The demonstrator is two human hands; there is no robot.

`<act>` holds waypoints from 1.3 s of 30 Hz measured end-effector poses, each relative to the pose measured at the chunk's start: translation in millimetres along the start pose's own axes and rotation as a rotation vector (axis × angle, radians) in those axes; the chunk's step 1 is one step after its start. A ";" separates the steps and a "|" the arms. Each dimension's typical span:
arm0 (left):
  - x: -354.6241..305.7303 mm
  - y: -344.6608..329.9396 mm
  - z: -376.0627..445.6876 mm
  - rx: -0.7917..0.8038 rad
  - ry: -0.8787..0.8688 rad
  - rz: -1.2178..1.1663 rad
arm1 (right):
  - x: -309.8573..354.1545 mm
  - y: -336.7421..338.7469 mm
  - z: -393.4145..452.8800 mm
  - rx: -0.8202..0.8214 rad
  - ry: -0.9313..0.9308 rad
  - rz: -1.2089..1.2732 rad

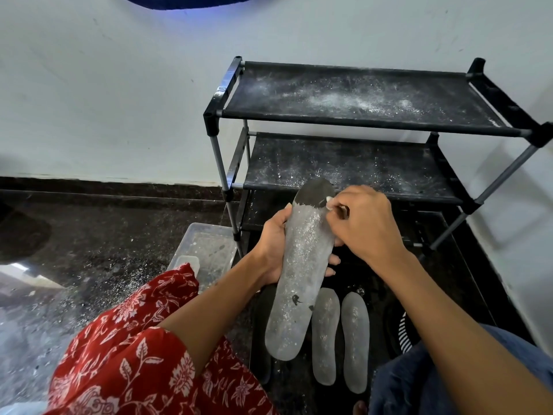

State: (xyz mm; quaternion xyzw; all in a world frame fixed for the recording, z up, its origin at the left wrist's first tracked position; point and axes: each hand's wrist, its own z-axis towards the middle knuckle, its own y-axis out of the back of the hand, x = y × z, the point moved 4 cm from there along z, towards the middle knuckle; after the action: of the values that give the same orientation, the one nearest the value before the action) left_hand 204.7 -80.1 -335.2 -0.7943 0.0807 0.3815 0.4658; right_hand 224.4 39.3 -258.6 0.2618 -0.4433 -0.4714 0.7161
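Head camera looks down on our two hands over a dark mat (449, 265) on the floor. Our left hand (273, 244) grips a long grey insole (302, 271) around its middle, thumb on the near edge and fingertips showing past the far edge, so the insole hangs tilted in the air above the mat, its toe up towards a shoe rack (359, 94). Our right hand (365, 223) is curled at the insole's upper right edge and pinches a small object (344, 210) against it. White powder coats most of the insole; its tip is bare and dark.

Just behind the hands stands the black rack, its shelves dusted white. Two more powdered insoles (325, 333) lie side by side on the mat, the raised one covering the heel of the nearer. A clear plastic box (206, 247) sits left of the rack, partly behind a red flowered cloth (134, 339). Blue cloth (419, 378) fills the lower right corner.

We cannot tell what the pinched object is, since the fingers hide most of it. A dark shape (263, 339) below the raised insole and a striped thing (404, 333) by the blue cloth are too hidden to name
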 end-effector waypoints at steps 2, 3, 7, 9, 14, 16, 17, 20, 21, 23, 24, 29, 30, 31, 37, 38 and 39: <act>-2.8 0.3 -0.5 0.000 -0.018 -0.017 | -0.8 -1.7 0.0 0.022 -0.003 -0.003; -3.6 0.4 -0.7 0.001 -0.020 -0.023 | -0.6 -1.6 -0.1 0.008 0.002 0.013; -2.6 -0.6 0.4 0.024 -0.001 -0.012 | 2.1 2.4 -1.0 -0.126 0.013 0.065; -2.5 -1.2 0.7 0.022 -0.002 0.000 | 2.9 2.9 -0.7 -0.137 0.012 0.069; -9.6 4.5 -0.8 -0.031 -0.063 -0.035 | 5.4 -5.7 -3.1 0.053 -0.053 0.094; -10.5 6.6 -1.2 -0.052 -0.071 -0.038 | 5.3 -8.0 -4.5 0.074 -0.090 0.100; -10.1 6.2 -1.5 -0.052 -0.069 -0.042 | 5.3 -7.5 -4.3 0.050 -0.093 0.102; -7.2 3.4 -0.9 -0.030 -0.043 -0.060 | 6.0 -3.8 -1.6 -0.067 -0.060 0.100; -5.9 2.2 -0.2 -0.021 -0.031 -0.060 | 5.9 -3.1 -0.8 -0.099 -0.053 0.098; -3.8 0.3 1.1 -0.018 -0.019 -0.058 | 5.6 -2.4 -0.4 -0.136 -0.052 0.099; -3.3 0.1 1.6 -0.024 -0.016 -0.057 | 5.9 -2.8 -0.7 -0.131 -0.046 0.099; -4.4 3.2 0.5 -0.066 -0.017 -0.046 | 8.7 -8.6 -3.3 0.018 -0.031 0.186; -4.5 3.2 0.3 -0.066 -0.016 -0.050 | 8.6 -7.1 -2.7 -0.002 -0.037 0.209; -4.6 2.8 0.1 -0.061 -0.015 -0.054 | 8.5 -4.6 -2.0 -0.051 -0.040 0.225; -3.5 0.4 1.0 -0.037 0.000 -0.043 | 12.9 -3.7 -0.3 -0.089 0.018 0.183; -3.4 1.4 0.9 -0.048 0.000 -0.039 | 15.5 -6.5 -1.3 -0.041 0.032 0.195; -3.8 2.8 0.6 -0.063 -0.003 -0.040 | 17.8 -9.2 -2.7 0.008 0.039 0.217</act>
State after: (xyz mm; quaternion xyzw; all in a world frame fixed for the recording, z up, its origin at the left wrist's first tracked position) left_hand 200.4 -82.0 -334.7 -0.8095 0.0520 0.3759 0.4480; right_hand 225.5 19.2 -260.2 0.2245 -0.4569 -0.3840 0.7703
